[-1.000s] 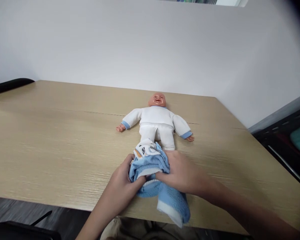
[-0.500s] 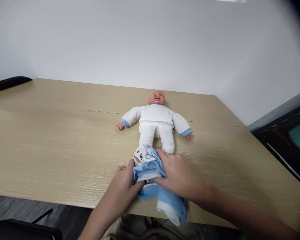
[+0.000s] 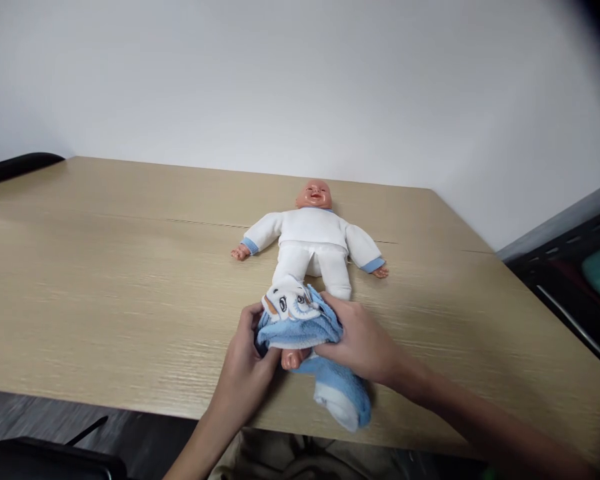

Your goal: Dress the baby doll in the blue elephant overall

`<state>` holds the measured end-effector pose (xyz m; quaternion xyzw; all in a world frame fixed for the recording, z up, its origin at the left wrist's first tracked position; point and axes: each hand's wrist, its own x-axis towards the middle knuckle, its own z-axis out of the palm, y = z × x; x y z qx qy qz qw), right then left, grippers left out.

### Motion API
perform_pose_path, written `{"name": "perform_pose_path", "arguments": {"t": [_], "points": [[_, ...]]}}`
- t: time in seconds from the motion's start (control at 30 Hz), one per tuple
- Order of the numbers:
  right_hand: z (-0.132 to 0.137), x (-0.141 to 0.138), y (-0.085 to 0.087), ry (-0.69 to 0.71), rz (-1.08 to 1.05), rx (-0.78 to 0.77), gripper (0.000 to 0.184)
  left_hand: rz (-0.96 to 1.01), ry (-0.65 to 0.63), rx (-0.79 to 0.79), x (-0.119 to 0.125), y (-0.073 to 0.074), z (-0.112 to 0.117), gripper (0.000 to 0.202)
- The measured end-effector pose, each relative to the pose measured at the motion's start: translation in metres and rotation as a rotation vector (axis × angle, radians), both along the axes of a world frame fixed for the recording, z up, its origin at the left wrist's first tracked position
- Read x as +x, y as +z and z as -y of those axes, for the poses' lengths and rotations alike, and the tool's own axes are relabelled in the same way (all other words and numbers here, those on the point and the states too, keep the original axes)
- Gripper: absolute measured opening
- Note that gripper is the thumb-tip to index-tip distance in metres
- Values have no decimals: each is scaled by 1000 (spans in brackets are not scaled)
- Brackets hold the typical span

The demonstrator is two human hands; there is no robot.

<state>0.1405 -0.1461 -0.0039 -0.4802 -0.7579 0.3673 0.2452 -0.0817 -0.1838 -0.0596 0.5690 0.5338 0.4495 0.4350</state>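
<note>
A baby doll (image 3: pixel 313 227) in a white top with blue cuffs lies on its back, head away from me. Blue-and-white fleecy doll trousers (image 3: pixel 300 330) with an embroidered cartoon face are bunched round its lower legs. My left hand (image 3: pixel 253 340) grips the bunched cloth on the left side. On the right side, my right hand (image 3: pixel 357 340) pinches the same cloth between thumb and fingers. One bare doll foot (image 3: pixel 293 359) pokes out of the cloth between my thumbs. The other trouser leg (image 3: pixel 343 397) hangs toward the table's near edge; the doll's other foot is hidden.
The doll lies on a light wood table (image 3: pixel 130 287) set against a pale wall (image 3: pixel 260 87). A black chair part (image 3: pixel 50 460) stands at the lower left. At the right is a dark rack (image 3: pixel 570 267) with something teal in it.
Both hands have shifted slightly up toward the doll's body and spread apart, widening the cloth. The doll's foot has come out further from the trouser opening.
</note>
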Motion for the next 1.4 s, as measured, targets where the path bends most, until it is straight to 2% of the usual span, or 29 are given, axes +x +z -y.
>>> {"name": "perform_pose_path", "arguments": {"t": [0.17,0.3,0.4,0.5,0.53,0.63,0.73,0.8,0.87,0.93,1.0,1.07,1.2,1.3,1.4], "points": [[-21,3,-5,47,-5,155,24,-123,-26,41,-9,5,-17,15],[-43,9,-6,196,-71,154,29,-122,-162,93,-18,18,-36,21],[-53,17,-3,287,-110,82,44,-120,-292,57,-28,26,-49,24],[-55,28,-4,282,-103,37,67,-160,-346,20,-42,30,-57,35],[-54,33,-6,269,-112,25,70,-177,-351,1,-47,31,-58,42],[-49,47,-17,198,-265,-96,57,-188,-391,-41,-59,37,-60,59],[-44,55,-27,57,-506,-355,52,-142,-466,-58,-61,46,-59,51],[-42,56,-31,-9,-657,-470,51,-140,-447,-48,-57,54,-58,48],[-41,54,-31,-23,-767,-514,52,-198,-373,-13,-49,62,-59,52],[-42,52,-30,-27,-807,-537,53,-290,-308,55,-38,72,-63,56],[-42,52,-29,-31,-817,-542,55,-391,-323,147,-26,83,-73,57],[-44,55,-28,-6,-816,-537,56,-482,-429,217,-15,95,-89,58],[-46,63,-31,64,-763,-493,54,-607,-695,192,5,111,-126,67],[-49,68,-37,82,-697,-401,50,-706,-837,152,18,117,-145,57],[-49,73,-40,95,-626,-348,46,-730,-905,146,29,121,-154,46]]}}
